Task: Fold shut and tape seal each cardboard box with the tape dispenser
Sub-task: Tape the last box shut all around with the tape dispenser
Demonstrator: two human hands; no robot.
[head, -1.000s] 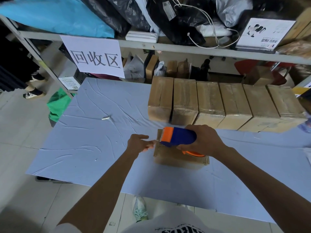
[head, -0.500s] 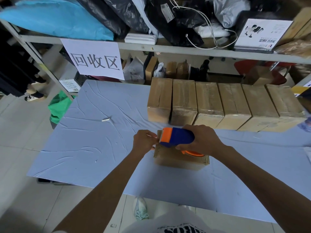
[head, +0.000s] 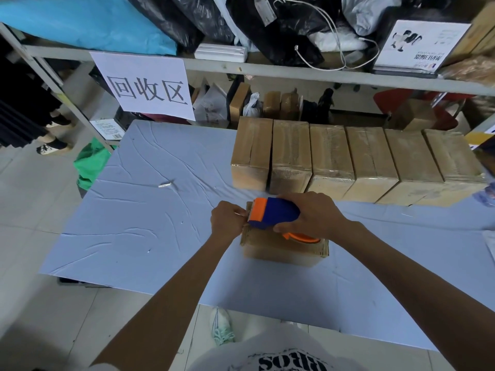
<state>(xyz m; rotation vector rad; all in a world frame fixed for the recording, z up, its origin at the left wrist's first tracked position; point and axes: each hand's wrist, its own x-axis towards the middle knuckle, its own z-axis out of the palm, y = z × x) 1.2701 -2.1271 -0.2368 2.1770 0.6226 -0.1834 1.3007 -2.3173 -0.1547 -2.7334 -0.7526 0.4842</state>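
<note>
A small cardboard box [head: 281, 247] lies on the blue-covered table [head: 150, 215] in front of me, flaps down. My right hand [head: 313, 215] grips a blue and orange tape dispenser [head: 273, 213] on top of the box, its orange blade end pointing left. My left hand [head: 227, 219] is closed at the box's left edge, right against the dispenser's blade, fingers pinched on what looks like the tape end; the tape itself is hard to make out. Much of the box top is hidden by the dispenser and hands.
A row of several taped cardboard boxes [head: 329, 159] stands behind the small box, toward the back right. A small white scrap [head: 164, 185] lies on the table left of centre. Metal shelving [head: 267, 68] with a paper sign [head: 146, 87] rises behind. A green bag [head: 91, 164] sits at the table's left corner.
My left hand has moved right from open table beside the box and closed at the dispenser's blade. The right hand and dispenser have barely shifted.
</note>
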